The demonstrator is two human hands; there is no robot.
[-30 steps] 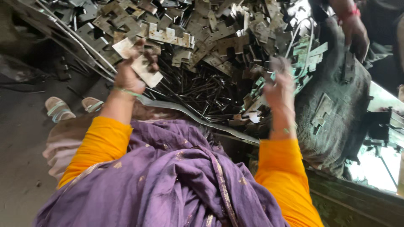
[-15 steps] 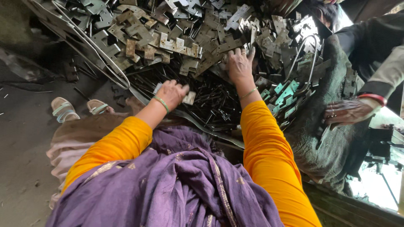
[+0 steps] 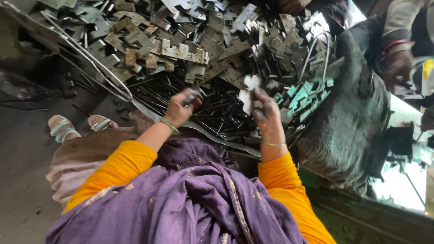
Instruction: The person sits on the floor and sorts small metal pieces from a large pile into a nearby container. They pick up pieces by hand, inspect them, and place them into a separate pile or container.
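My left hand (image 3: 181, 108) is closed around a small dark metal piece just above a heap of thin black metal strips (image 3: 212, 113). My right hand (image 3: 263, 110) grips a pale flat metal plate (image 3: 247, 92) by its edge, held upright over the same strips. Beyond both hands lies a big pile of flat notched metal plates (image 3: 181, 40), grey and rusty. I wear orange sleeves and a purple shawl (image 3: 181, 203).
A dark sack (image 3: 352, 131) bulges at the right, with green-tinted plates (image 3: 303, 97) beside it. Another person's hand with a red bangle (image 3: 398, 63) works at the upper right. Bent wire (image 3: 90, 63) crosses the pile's left. My sandalled feet (image 3: 77, 126) rest on grey floor.
Both hands drew back from the plate pile toward me. The left hand closed on a small piece and the right one picked up a pale plate.
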